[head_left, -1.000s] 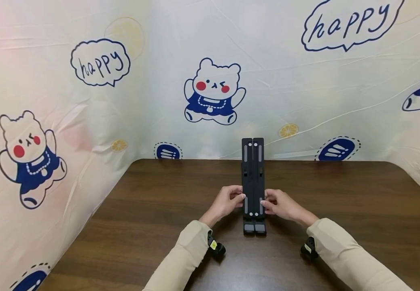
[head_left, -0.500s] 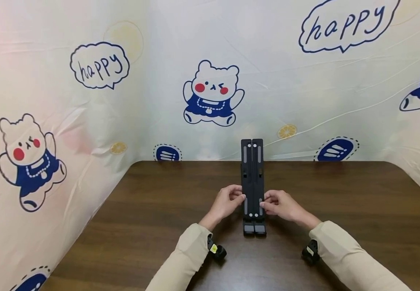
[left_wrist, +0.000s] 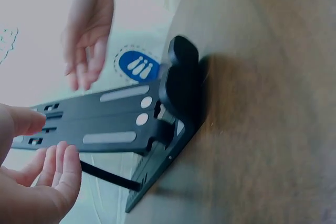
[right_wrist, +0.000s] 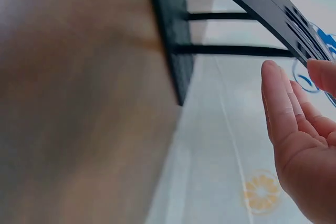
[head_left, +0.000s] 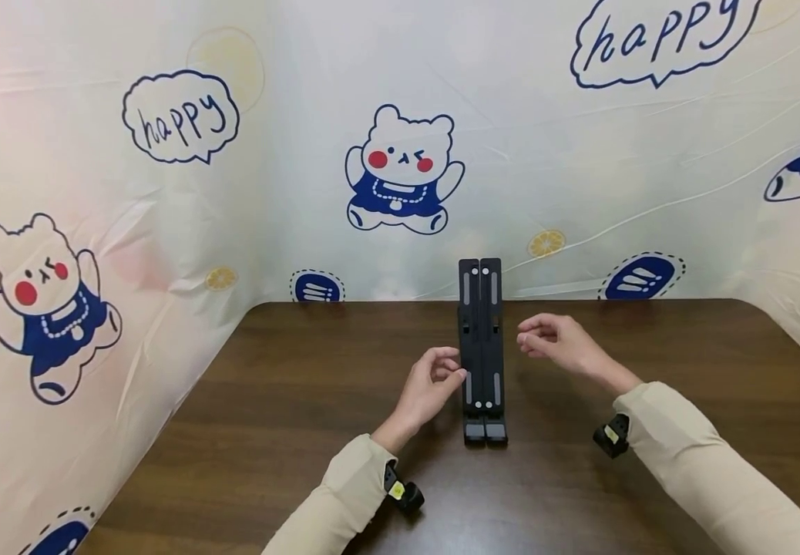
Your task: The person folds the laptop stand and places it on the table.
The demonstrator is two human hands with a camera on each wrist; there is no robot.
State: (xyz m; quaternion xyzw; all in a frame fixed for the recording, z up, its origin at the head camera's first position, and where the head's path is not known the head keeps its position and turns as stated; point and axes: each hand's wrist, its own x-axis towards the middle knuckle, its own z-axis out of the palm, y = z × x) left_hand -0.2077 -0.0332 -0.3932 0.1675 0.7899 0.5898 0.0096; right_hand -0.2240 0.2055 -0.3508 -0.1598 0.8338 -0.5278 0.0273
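A black folding laptop stand [head_left: 481, 339], with grey pads and pale round dots, stands on the table, its sloped top raised by thin struts that show in both wrist views. My left hand [head_left: 430, 391] is at its left edge, thumb tip right at the side. In the left wrist view that hand's fingers [left_wrist: 65, 169] are loosely bent, with a gap to the thumb. My right hand [head_left: 566, 343] is in the air right of the stand, apart from it, fingers relaxed and holding nothing. The right wrist view shows its fingers [right_wrist: 278, 93] extended near the stand's edge.
The brown wooden table [head_left: 289, 432] reaches back to a pale printed curtain [head_left: 289, 154] with bears and speech bubbles. Small black wrist cameras sit at both sleeves.
My right hand has left the stand's right edge, moving up and to the right. The left hand stays near the left edge, its fingers slightly looser. The stand has kept its place.
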